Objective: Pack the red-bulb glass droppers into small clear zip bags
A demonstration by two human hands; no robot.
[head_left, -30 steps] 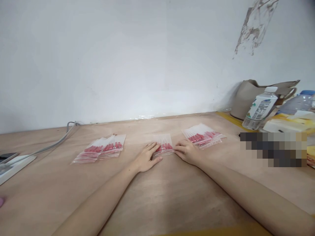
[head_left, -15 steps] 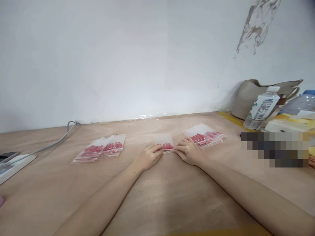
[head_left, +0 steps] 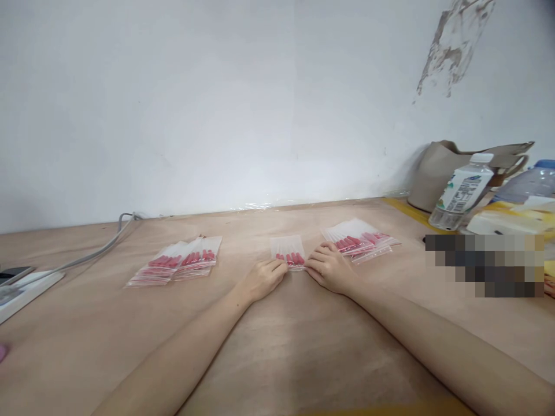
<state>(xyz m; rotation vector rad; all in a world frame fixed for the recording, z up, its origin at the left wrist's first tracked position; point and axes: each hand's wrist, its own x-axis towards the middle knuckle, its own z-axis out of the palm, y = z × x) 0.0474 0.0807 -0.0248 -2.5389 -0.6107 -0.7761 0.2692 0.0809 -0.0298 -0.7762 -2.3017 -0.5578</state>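
A small clear zip bag with several red sticks in it lies flat on the table in front of me, its zip edge towards me. At its near left corner my left hand is closed, fingertips on the bag's edge. My right hand is closed at the near right corner in the same way; the thumbs are mostly hidden. Just beyond the right hand, a fanned pile of similar bags lies on the table. Two overlapping piles of filled bags lie to the left.
A grey cable runs to a white box-like thing at the left edge, beside a dark flat device. On the right stand a labelled bottle and a beige bag. A pixelated patch covers something below them. The wall closes off the back.
My fingers have settled lower around the bag's near corners, and more of the red sticks shows between the hands. The bag's near edge now lies flatter. The piles have not moved.
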